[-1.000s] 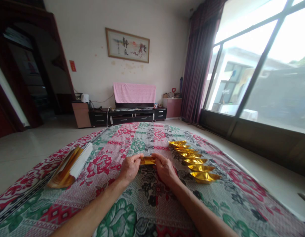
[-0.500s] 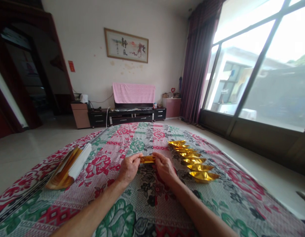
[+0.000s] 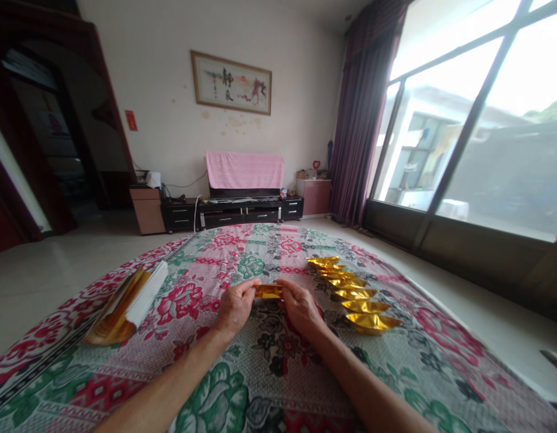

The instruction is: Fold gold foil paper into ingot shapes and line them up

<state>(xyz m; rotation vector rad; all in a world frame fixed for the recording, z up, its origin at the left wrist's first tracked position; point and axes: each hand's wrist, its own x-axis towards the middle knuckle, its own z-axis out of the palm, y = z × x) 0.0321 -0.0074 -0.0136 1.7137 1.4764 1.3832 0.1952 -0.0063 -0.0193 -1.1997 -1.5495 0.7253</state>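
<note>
Between my two hands, above the middle of the cloth-covered table, is a folded strip of gold foil paper (image 3: 268, 291). My left hand (image 3: 237, 307) pinches its left end between thumb and fingers. At the right end, my right hand (image 3: 302, 308) grips it the same way; the fingertips cover both ends. To the right of my right hand, a row of folded gold paper ingots (image 3: 373, 323) runs away from me, several of them, boat-shaped and shiny. Off to the left lies a stack of gold paper sheets (image 3: 118, 316), partly wrapped in white paper.
A flowered tablecloth (image 3: 215, 394) in red, green and grey spreads over the round table. Beyond it stand a low black TV cabinet (image 3: 260, 214) and a screen under a pink cloth (image 3: 245, 169). A purple curtain (image 3: 357, 132) and large windows are on the right.
My right hand has shifted very slightly to the left along the gold paper strip. Both hands keep their hold, and the ingots and the stack stay where they were.
</note>
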